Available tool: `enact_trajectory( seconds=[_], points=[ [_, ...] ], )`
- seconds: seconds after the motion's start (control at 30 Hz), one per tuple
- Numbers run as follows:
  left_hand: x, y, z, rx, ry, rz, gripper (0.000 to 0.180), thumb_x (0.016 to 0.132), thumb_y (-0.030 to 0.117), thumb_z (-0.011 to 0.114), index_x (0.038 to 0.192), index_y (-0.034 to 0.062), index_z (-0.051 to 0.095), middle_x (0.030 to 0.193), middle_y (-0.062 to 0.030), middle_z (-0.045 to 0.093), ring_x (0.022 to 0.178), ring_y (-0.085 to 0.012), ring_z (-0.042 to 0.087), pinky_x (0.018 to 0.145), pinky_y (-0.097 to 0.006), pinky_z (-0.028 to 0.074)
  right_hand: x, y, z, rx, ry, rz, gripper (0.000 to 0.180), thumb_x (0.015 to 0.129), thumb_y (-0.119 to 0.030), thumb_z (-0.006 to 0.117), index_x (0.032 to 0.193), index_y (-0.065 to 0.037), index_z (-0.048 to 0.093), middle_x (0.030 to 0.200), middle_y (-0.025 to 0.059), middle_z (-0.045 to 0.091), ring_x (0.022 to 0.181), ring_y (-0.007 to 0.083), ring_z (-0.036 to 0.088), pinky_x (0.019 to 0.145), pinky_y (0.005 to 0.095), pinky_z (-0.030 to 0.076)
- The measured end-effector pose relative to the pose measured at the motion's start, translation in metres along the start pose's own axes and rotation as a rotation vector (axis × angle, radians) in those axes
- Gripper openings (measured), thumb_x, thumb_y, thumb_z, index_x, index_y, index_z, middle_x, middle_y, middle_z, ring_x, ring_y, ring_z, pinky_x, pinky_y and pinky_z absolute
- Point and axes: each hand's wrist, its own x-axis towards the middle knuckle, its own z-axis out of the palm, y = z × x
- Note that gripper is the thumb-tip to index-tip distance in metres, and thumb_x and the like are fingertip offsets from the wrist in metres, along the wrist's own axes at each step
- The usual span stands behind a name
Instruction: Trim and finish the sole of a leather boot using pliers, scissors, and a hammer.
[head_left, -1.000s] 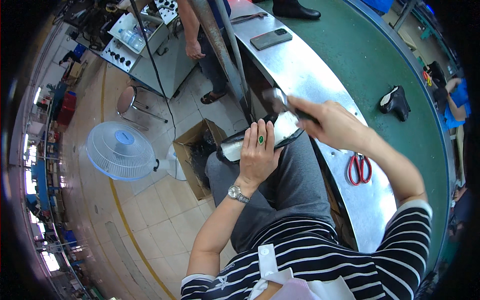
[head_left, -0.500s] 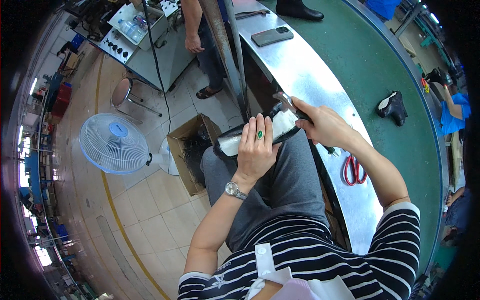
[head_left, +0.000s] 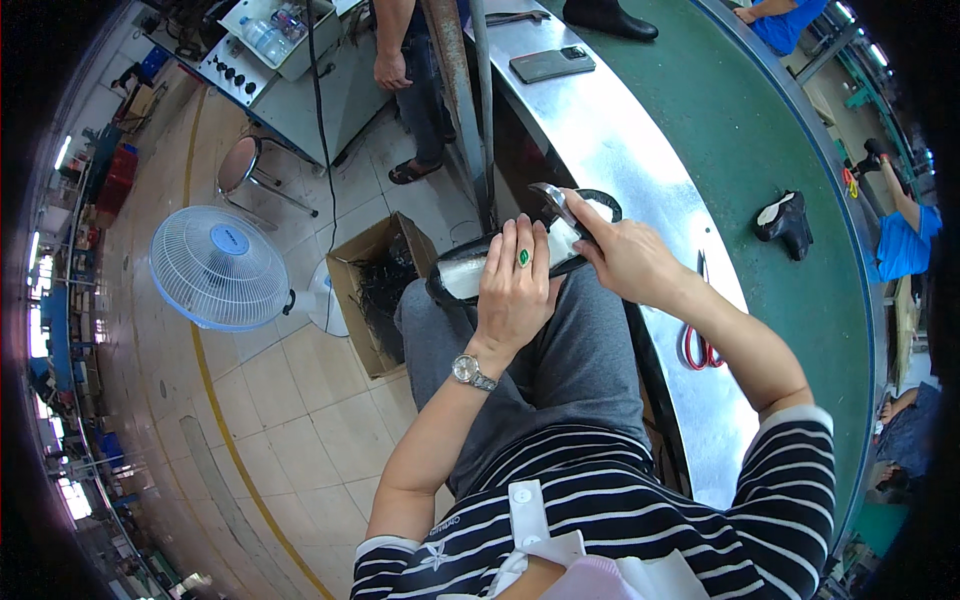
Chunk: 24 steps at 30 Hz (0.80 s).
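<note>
Across my lap lies a black shoe (head_left: pixel 462 278), its pale underside turned up and its dark edge curling round it. My left hand (head_left: pixel 515 280) grips the shoe across its middle, fingers side by side on the pale surface; the thumb side is partly hidden. In my right hand (head_left: pixel 630 255) is a hand tool with a curved metal head (head_left: pixel 548 196), held over the far right end of the shoe. The fist covers most of its handle, so I cannot tell its exact kind.
To my right a metal ledge (head_left: pixel 640 150) carries a phone (head_left: pixel 552 64) and red-handled scissors (head_left: pixel 692 345). A green conveyor belt (head_left: pixel 800 310) beyond it bears another black shoe (head_left: pixel 785 225). At left stand a cardboard box (head_left: pixel 350 300) of dark scraps, a fan (head_left: pixel 225 265) and a stool (head_left: pixel 240 165).
The tool's metal head has swung a little left, and my right hand has shifted slightly left with it. The shoe's far end shows more now. My left hand keeps its hold.
</note>
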Motion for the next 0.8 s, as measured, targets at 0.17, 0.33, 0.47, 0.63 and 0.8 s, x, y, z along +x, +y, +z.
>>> enact_trajectory(
  seconds=[0.17,0.33,0.47,0.63,0.8],
  points=[
    [-0.002,-0.001,0.001,-0.032,0.044,-0.022,0.071,0.073,0.022,0.075,0.130,-0.0106,0.048,0.130,-0.0270,0.051,0.124,-0.0405,0.048,0.108,-0.046,0.037,-0.001,-0.011,-0.011,0.047,0.059,-0.027,0.061,0.091,-0.015,0.055,0.146,-0.010,0.028,0.076,0.0245,0.066,0.073,0.0429,0.065,0.065,0.0518,0.049],
    [0.001,0.003,-0.002,-0.067,0.072,-0.057,0.059,0.070,0.018,0.078,0.118,-0.0097,0.057,0.120,-0.0237,0.057,0.118,-0.0408,0.053,0.103,-0.045,0.042,-0.003,-0.006,-0.006,-0.141,-0.042,-0.080,0.062,0.091,-0.015,0.055,0.146,-0.010,0.027,0.072,0.0229,0.066,0.067,0.0418,0.065,0.062,0.0513,0.049],
    [0.001,0.003,-0.004,-0.097,0.078,-0.071,0.056,0.073,0.018,0.075,0.117,-0.0126,0.057,0.120,-0.0253,0.054,0.121,-0.0426,0.051,0.106,-0.046,0.039,-0.008,-0.021,-0.007,-0.015,0.098,-0.060,0.062,0.090,-0.014,0.055,0.146,-0.009,0.028,0.070,0.0220,0.065,0.066,0.0398,0.065,0.062,0.0509,0.049],
    [0.000,0.002,-0.002,-0.067,0.059,-0.032,0.057,0.073,0.016,0.074,0.117,-0.0127,0.052,0.113,-0.0255,0.056,0.119,-0.0436,0.052,0.105,-0.047,0.040,-0.002,-0.018,-0.001,-0.174,-0.070,-0.036,0.063,0.090,-0.013,0.055,0.147,-0.010,0.027,0.067,0.0204,0.065,0.065,0.0384,0.066,0.060,0.0496,0.050],
    [0.002,0.003,-0.001,-0.144,0.076,-0.123,0.068,0.068,0.015,0.080,0.124,-0.0097,0.050,0.119,-0.0216,0.053,0.118,-0.0405,0.051,0.101,-0.047,0.043,-0.008,-0.031,0.009,-0.040,0.160,-0.040,0.066,0.090,-0.011,0.055,0.148,-0.010,0.025,0.066,0.0198,0.065,0.063,0.0381,0.065,0.059,0.0498,0.049]
  ],
)
